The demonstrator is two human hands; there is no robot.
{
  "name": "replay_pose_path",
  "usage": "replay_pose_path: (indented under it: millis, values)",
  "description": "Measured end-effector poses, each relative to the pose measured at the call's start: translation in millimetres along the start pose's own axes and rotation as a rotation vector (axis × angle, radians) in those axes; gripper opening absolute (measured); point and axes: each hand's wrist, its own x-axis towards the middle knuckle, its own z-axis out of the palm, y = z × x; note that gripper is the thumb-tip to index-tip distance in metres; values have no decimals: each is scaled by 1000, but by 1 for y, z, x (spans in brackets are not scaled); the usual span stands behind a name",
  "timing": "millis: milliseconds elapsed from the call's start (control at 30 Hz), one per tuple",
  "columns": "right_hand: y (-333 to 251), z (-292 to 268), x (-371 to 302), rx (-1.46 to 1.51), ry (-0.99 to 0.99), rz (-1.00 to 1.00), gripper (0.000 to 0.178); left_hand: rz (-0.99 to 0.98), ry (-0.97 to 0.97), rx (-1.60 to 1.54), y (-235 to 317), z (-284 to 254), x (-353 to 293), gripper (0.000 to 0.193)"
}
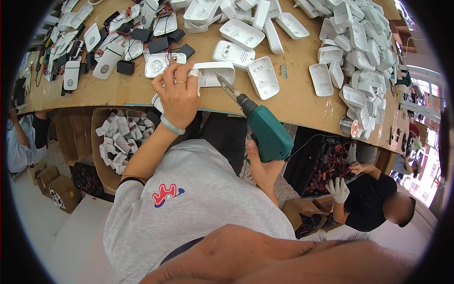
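My right hand (263, 173) is wrapped round the handle of a green soldering gun (268, 132). The gun's long metal tip points up and left into a white plastic housing shell (226, 75) at the table's near edge. On the left end of that shell, my left hand (177, 97) presses with bent fingers and holds it in place. What lies under the left fingers is partly hidden. Just beyond that hand sits another white casing (156, 65) with an opening in it. Two white shells, one with perforations (263, 78), lie close to the right of the tip.
White shells (359, 42) are heaped at the right, near a solder wire spool (349, 127). Wired casings and black boxes (125, 67) crowd the table's left. Below stand a carton of white parts (97, 165) and a black crate (302, 177). A gloved co-worker (373, 199) sits at the right.
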Motion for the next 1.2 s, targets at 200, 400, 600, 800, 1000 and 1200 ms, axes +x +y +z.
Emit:
replay_pose_path:
  millis: [200,400,600,800,1000,1200]
  values:
    - [1,-9,-5,-62,22,-35,34,-42,-12,-66,-3,-4,-3,27]
    - [-14,-5,-4,45,45,21,31,-50,-59,-159,-11,-11,-12,25]
    - [-12,1,-2,60,95,-44,25,-310,-96,-648,-51,-68,-29,15]
    - [-22,9,3,75,77,-78,26,-925,13,-1137,-184,-107,-128,28]
    - [-25,22,3,42,-36,-68,26,-1011,46,-571,-262,-100,-261,15]
    - [-31,32,-3,23,-96,-82,26,-1095,-159,146,-291,-65,-333,15]
